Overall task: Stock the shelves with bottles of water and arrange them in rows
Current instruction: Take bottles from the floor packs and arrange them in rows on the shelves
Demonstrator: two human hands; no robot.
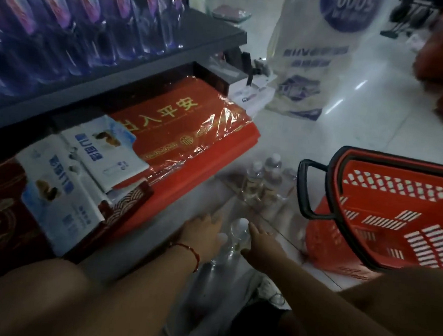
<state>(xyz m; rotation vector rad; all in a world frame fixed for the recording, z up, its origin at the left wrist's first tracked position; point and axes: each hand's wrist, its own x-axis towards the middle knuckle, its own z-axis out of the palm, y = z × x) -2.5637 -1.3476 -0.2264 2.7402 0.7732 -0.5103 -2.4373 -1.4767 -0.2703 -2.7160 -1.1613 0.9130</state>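
A clear water bottle (pixel 238 234) stands on the floor between my two hands, with more clear bottles in loose plastic wrap (pixel 209 272) just below it. My left hand (pixel 202 236) lies against its left side and my right hand (pixel 261 245) against its right side. Both have their fingers stretched out and apart, and the blur hides any closed grip. A small group of clear bottles (pixel 265 180) stands farther ahead on the floor. The upper shelf (pixel 133 64) at the left carries a row of purple-labelled bottles (pixel 55 19).
A red shopping basket (pixel 384 218) with black handles sits on the floor at the right. Red wrapped mats (pixel 181 128) and white packets (pixel 84 168) fill the bottom shelf. A white plastic bag (pixel 317 56) stands ahead. My bare knees fill the foreground.
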